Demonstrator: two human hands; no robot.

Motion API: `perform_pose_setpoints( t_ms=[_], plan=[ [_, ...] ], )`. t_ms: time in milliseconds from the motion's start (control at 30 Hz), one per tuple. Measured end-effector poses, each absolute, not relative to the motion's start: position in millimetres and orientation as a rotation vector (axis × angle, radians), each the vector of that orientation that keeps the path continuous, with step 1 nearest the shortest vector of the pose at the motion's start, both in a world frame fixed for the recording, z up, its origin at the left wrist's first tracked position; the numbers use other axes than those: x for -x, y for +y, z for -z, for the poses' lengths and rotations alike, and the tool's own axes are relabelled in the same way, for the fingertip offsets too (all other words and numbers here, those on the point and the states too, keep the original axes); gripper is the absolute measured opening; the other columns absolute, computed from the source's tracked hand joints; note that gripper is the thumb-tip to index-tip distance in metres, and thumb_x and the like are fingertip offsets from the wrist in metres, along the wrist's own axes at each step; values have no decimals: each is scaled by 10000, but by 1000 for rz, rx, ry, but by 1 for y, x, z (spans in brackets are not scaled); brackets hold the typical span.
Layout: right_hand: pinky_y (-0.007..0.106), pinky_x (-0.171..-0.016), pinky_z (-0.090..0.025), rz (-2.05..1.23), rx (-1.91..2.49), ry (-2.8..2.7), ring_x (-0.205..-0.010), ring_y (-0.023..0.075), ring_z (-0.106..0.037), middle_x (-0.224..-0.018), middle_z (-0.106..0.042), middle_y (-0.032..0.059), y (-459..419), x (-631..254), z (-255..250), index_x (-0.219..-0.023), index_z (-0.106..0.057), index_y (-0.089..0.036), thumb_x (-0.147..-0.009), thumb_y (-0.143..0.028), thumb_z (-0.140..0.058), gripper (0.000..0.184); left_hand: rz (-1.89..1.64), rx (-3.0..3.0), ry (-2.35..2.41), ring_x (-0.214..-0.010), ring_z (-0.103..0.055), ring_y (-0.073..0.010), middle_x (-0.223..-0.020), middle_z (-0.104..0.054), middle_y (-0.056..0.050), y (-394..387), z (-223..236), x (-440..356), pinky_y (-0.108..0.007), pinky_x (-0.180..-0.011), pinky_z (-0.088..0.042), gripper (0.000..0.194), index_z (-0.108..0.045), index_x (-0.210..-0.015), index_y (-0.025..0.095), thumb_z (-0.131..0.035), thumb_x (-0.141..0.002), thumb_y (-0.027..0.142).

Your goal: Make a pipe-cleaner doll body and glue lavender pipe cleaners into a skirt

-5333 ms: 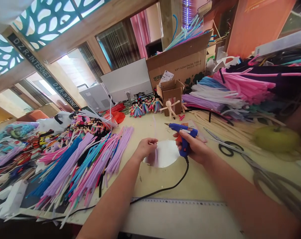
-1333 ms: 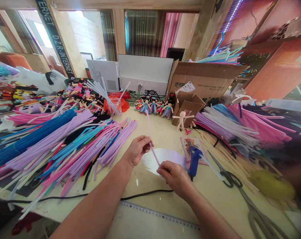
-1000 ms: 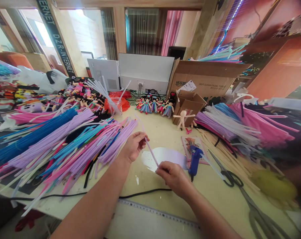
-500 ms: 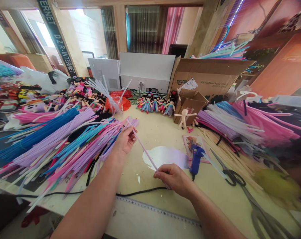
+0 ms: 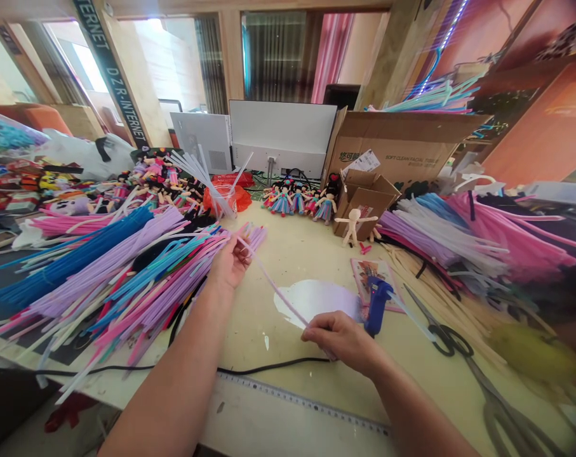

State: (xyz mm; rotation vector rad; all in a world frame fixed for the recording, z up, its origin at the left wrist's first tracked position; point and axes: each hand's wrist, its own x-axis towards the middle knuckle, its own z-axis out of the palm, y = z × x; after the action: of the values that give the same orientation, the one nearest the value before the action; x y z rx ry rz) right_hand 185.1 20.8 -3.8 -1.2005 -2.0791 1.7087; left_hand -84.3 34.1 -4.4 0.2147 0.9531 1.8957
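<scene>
A light purple pipe cleaner [image 5: 275, 287] stretches slantwise above the table between my two hands. My left hand [image 5: 231, 259] pinches its upper end, close beside the heap of coloured pipe cleaners [image 5: 145, 279]. Lower and to the right, my right hand [image 5: 340, 337] grips the other end between thumb and fingers, with a short tip showing beneath. Behind the strand lies a pale, shiny oval patch [image 5: 316, 301] on the tabletop. A blue glue gun [image 5: 377, 306] rests just right of my right hand, on the edge of a pink picture card [image 5: 368, 273].
Large scissors [image 5: 452, 339] lie at the right, near more bundled pipe cleaners [image 5: 459, 228]. An unclothed doll figure [image 5: 354, 225] stands against a small carton [image 5: 364, 197]. Finished dolls [image 5: 292, 198] sit at the back. A black cable [image 5: 268, 367] and a measuring tape [image 5: 307, 401] cross the front.
My left hand has moved a little left, and my right hand slightly right and down. The pipe cleaner between them now sags in a slight curve where it was straight.
</scene>
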Motion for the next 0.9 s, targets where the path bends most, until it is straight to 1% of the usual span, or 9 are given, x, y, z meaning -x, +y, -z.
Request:
perform_pose_setpoints(
  t_ms=[67,133,233,333,433,533,667,800,900],
  plan=[
    [214,-426,-254,-1718,1214,-1961,-405,68,-363,-418,-452,-67,23,-184,4,-655,-680,-162,-755,-347,-639,214,-1827,-215,987,-512,-542,-54,-767,-661,0,35,4,75,-181,-448,-387,336,-615,-853,154,-492,-946,453],
    [215,-439,-266,-1711,1209,-1885,-403,68,-366,-411,-450,-72,25,-183,5,-700,-678,-161,-782,-387,-610,250,-1665,-274,1053,-557,-572,-75,-867,-686,-26,34,4,60,-207,-467,-403,435,-640,-920,164,-436,-942,548],
    [215,-447,-271,-1715,1199,-1803,-409,68,-379,-425,-461,-71,27,-182,8,-778,-702,-151,-781,-428,-599,296,-1392,-504,1105,-551,-544,-68,-890,-688,-46,30,8,31,-198,-475,-370,475,-672,-989,157,-560,-855,599],
    [215,-440,-273,-1723,1204,-1774,-416,70,-385,-444,-467,-66,28,-182,11,-795,-712,-147,-769,-459,-597,334,-1271,-754,1079,-529,-503,-47,-811,-672,-39,25,12,8,-185,-486,-331,473,-690,-962,127,-712,-747,548],
    [216,-440,-288,-1736,1218,-1794,-418,71,-391,-452,-470,-62,26,-181,11,-788,-711,-144,-770,-450,-587,331,-1242,-848,1093,-504,-487,-37,-747,-666,-30,23,13,-2,-185,-490,-320,380,-684,-840,106,-772,-697,447],
    [214,-443,-312,-1744,1254,-1828,-432,75,-429,-482,-485,-54,23,-178,11,-777,-711,-143,-757,-386,-584,275,-1269,-831,1137,-473,-485,-35,-678,-659,-21,24,13,-2,-182,-481,-328,308,-651,-745,108,-773,-689,385],
    [215,-441,-323,-1748,1285,-1899,-434,77,-438,-508,-481,-52,19,-176,11,-750,-702,-152,-749,-326,-562,224,-1334,-755,1180,-464,-505,-38,-652,-659,-22,26,11,2,-168,-468,-351,282,-643,-738,109,-769,-700,359],
    [220,-455,-304,-1662,1279,-2016,-454,84,-422,-494,-473,-47,15,-175,11,-691,-675,-166,-782,-337,-556,227,-1355,-644,1175,-473,-530,-38,-654,-653,-18,26,11,2,-153,-461,-390,254,-652,-763,106,-769,-720,328],
    [230,-471,-268,-1562,1250,-2128,-466,82,-364,-474,-423,-55,13,-175,10,-592,-615,-177,-807,-355,-562,284,-1366,-602,1146,-473,-535,-35,-653,-643,-11,26,10,1,-152,-473,-433,210,-654,-772,103,-754,-749,285]
  ],
)
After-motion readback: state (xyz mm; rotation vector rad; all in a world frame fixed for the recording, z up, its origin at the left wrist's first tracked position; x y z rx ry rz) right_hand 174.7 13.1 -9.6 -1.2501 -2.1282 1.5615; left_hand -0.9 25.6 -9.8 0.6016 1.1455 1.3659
